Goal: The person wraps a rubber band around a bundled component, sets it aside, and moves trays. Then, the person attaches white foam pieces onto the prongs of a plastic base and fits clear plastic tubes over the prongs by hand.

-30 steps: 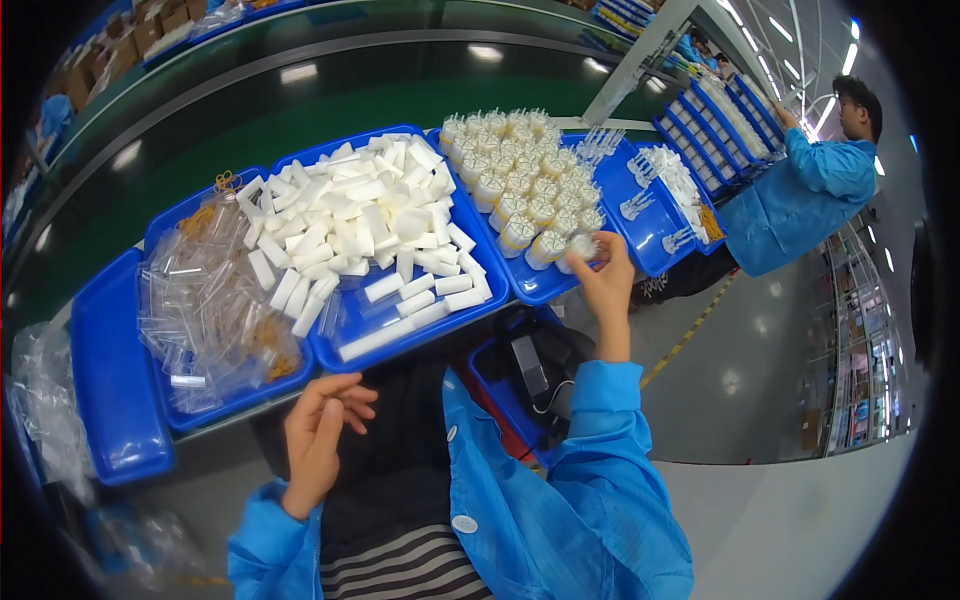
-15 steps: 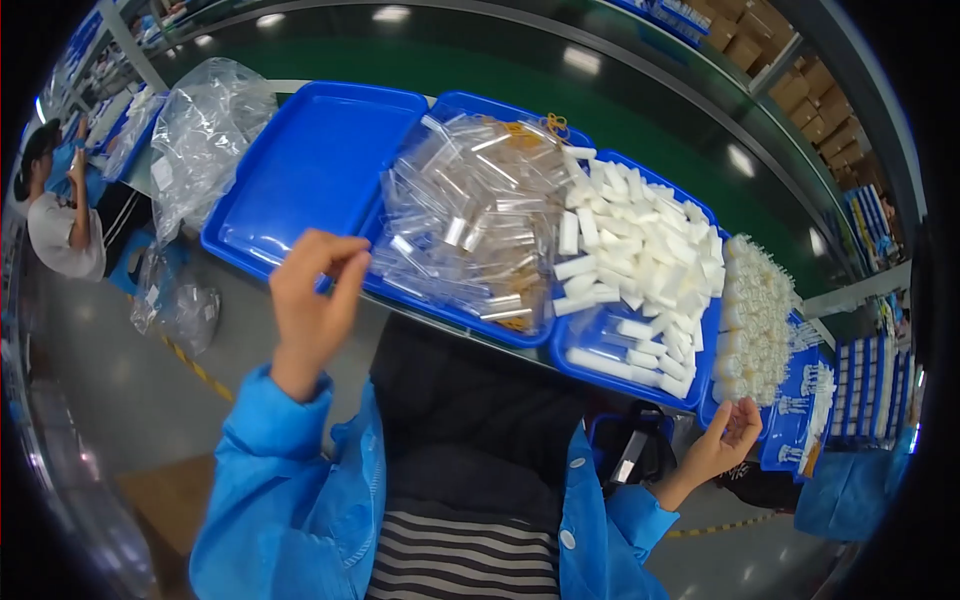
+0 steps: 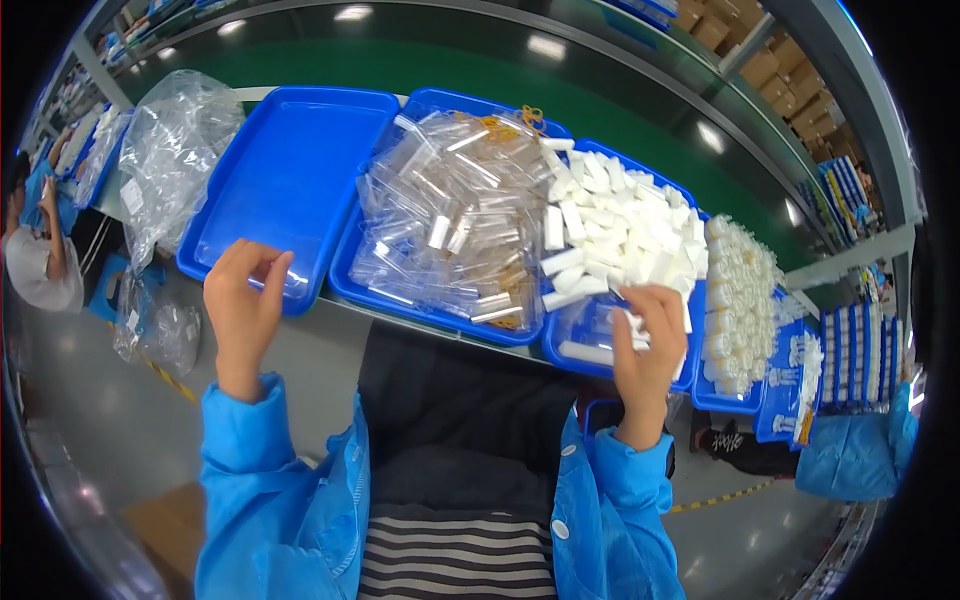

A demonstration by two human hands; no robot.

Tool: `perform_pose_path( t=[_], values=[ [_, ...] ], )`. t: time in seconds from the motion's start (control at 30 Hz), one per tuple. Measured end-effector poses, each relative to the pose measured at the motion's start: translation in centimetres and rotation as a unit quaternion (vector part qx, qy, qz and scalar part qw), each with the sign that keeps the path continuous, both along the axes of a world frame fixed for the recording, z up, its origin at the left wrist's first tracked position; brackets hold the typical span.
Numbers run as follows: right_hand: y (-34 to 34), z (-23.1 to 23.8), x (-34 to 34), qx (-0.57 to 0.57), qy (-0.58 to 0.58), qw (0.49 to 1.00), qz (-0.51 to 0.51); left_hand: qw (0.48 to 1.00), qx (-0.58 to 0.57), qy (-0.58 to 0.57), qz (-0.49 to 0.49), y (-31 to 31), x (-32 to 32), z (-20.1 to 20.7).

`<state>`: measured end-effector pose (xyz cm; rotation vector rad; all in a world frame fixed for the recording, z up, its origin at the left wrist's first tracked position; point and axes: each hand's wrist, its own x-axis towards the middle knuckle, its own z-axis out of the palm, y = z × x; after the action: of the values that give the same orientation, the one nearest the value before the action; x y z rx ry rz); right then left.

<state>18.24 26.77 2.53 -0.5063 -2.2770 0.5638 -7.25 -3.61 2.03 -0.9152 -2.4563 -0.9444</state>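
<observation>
The right hand point(image 3: 648, 348) had moved from the pale cylinders point(image 3: 735, 310) to the white blocks point(image 3: 625, 235), heaped in their tray point(image 3: 600, 367). The left hand point(image 3: 245, 310) hovered over a blue tray point(image 3: 290, 165); I couldn't tell whether either gripped anything.

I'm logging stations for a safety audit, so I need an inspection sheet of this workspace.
Surface: blue trays stand in a row beside a green belt.
Work items: clear plastic pieces, white blocks and pale cylinders, each kind heaped or grouped in its own tray.
Clutter: crumpled clear bag left of the leftmost tray; yellowish bands among the plastic pieces.
Grips: left hand at the leftmost tray's near edge; right hand over the white blocks' tray; whether either holds anything cannot be told.
Cables: nothing seen.
Surroundings: one person at right, another at left; cartons upper right; striped floor tape.
</observation>
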Motion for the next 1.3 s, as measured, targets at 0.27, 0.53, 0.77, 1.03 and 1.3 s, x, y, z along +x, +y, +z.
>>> perform_pose_path(
  t=[0.27,0.53,0.77,1.03,1.3],
  values=[
    [-1.8,-3.3,4.2,-0.015,0.06,0.994,-0.091,0.989,-0.042,0.139,-0.041,-2.1,2.1,-2.8],
    [-3.4,-2.8,4.2,-0.056,0.1,0.99,-0.083,0.971,-0.111,0.208,-0.041,-6.0,-2.8,-5.1],
    [-2.9,-3.6,5.2,-0.053,0.115,0.99,-0.069,0.986,-0.025,0.142,-0.079,-5.2,-1.9,-6.3],
    [-1.8,3.1,5.4,0.019,0.154,0.987,-0.043,0.989,0.06,0.119,-0.07,-4.9,-0.7,-7.5],
    [-2.8,7.5,4.7,0.082,0.171,0.982,-0.011,0.984,0.068,0.132,-0.1,-3.8,-0.6,-6.2]
  ],
)
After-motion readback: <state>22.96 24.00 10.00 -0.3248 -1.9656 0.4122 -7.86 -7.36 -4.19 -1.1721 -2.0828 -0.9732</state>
